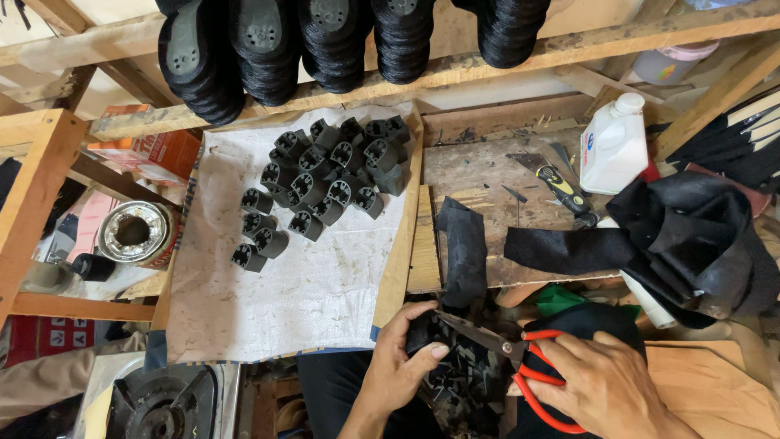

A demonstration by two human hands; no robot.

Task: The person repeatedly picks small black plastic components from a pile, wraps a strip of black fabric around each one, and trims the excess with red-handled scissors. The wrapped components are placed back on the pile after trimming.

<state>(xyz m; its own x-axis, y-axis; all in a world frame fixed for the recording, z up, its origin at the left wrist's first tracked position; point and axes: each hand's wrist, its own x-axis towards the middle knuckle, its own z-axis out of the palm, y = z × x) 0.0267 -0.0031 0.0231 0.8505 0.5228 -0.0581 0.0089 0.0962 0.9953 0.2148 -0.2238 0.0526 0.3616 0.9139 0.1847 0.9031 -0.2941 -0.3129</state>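
The small black heel piece [420,332] is sitting low in the view, just below the near edge of the wooden workbench [479,175], over the person's lap. The left hand [398,362] is curling around it from below, thumb lying across its near side and fingers wrapped behind, gripping it firmly. The right hand [605,382] is coming in from the lower right, fingers threaded through the red loops of a pair of scissors [508,349] and closed on them; the dark blades are pointing left and slightly up, narrowly parted, their tips reaching the held piece. Black trimmings [463,386] are lying between the two wrists.

Just above the hands, a strip of black fabric [465,248] is draping over the workbench's near edge, and a longer strip [561,248] is trailing left from a crumpled black cloth heap [699,244] at the right edge. A yellow-handled knife [561,187] is lying near the middle of the bench, beside a white plastic bottle [613,146] toward the far right corner.

To the left, a white sheet-covered board [276,293] is carrying a cluster of black heel blocks [325,183] at its far edge. Beyond its left edge a round metal tin [134,232] is standing open; I cannot tell what is inside. Stacks of black soles [341,41] are resting on the wooden rail along the top.
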